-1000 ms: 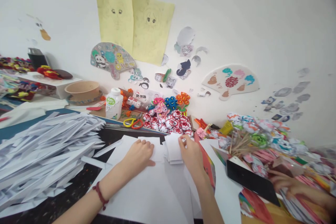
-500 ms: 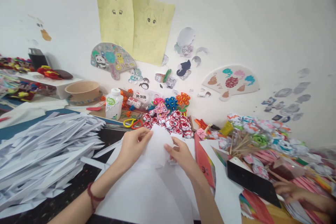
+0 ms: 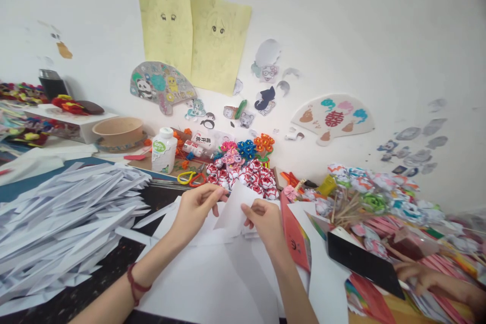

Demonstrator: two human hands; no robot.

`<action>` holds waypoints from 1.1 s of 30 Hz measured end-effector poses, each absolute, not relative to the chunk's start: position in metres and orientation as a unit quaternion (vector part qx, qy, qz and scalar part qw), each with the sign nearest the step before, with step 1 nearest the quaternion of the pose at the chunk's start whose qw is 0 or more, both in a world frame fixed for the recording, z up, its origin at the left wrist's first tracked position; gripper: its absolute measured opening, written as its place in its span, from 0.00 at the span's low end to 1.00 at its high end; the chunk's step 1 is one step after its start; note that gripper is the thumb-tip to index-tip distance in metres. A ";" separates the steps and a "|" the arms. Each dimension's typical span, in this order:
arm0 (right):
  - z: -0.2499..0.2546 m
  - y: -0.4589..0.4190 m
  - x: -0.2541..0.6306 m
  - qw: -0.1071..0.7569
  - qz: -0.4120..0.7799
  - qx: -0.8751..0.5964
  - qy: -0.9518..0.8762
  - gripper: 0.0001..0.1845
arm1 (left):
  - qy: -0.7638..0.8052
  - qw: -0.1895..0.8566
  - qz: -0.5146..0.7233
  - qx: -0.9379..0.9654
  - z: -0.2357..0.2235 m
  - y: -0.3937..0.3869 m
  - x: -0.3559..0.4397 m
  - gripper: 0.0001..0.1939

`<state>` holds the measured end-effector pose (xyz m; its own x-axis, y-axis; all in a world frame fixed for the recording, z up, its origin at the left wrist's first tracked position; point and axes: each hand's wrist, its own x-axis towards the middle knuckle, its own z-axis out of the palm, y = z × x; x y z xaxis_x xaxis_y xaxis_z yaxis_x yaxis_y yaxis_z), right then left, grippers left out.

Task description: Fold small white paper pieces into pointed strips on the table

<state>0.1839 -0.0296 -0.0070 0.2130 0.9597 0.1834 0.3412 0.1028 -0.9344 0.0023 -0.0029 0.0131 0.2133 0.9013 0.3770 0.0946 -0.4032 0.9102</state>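
- Head view, nearest: large, flat white paper sheet (image 3: 205,283) beneath both forearms.
- Right hand (image 3: 266,217): thumb and fingers pinching a small white paper piece (image 3: 234,211), raised and tilted between the hands.
- Left hand (image 3: 196,210): loosely curled at its left edge; whether it grips, I cannot tell.
- Beyond: red-and-white rounded flowers (image 3: 255,174).

Smooth matt paper slip (image 3: 236,210), plastic bottle (image 3: 164,153)

A small white paper (image 3: 234,211) slants upward from the right hand (image 3: 265,218), above larger white sheets (image 3: 208,283).
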 end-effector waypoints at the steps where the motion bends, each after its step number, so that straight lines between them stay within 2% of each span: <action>1: -0.007 -0.030 0.184 0.503 0.311 -0.591 -0.549 0.17 | 0.361 0.421 0.498 0.666 0.013 -0.002 0.003 0.14; 12: 0.002 -0.036 0.171 0.508 0.337 -0.545 -0.576 0.06 | 0.375 0.436 0.432 0.695 -0.005 -0.003 0.017 0.15; 16: -0.002 -0.033 0.173 0.492 0.444 -0.469 -0.584 0.13 | 0.399 0.407 0.451 0.687 -0.008 0.000 0.014 0.14; 20: -0.003 -0.033 0.177 0.515 0.434 -0.450 -0.587 0.18 | 0.412 0.389 0.467 0.679 -0.005 -0.001 0.012 0.15; 27: 0.008 -0.038 0.174 0.525 0.393 -0.497 -0.568 0.13 | 0.404 0.409 0.465 0.673 -0.003 -0.005 0.014 0.15; 33: 0.008 -0.037 0.173 0.526 0.392 -0.512 -0.554 0.13 | 0.399 0.417 0.465 0.671 -0.003 -0.006 0.014 0.15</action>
<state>0.1730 -0.0370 0.0076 0.0783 0.9803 0.1814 0.1542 0.1678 -0.9737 0.0143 -0.0060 -0.0032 0.2487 0.9236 0.2918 0.1488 -0.3341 0.9307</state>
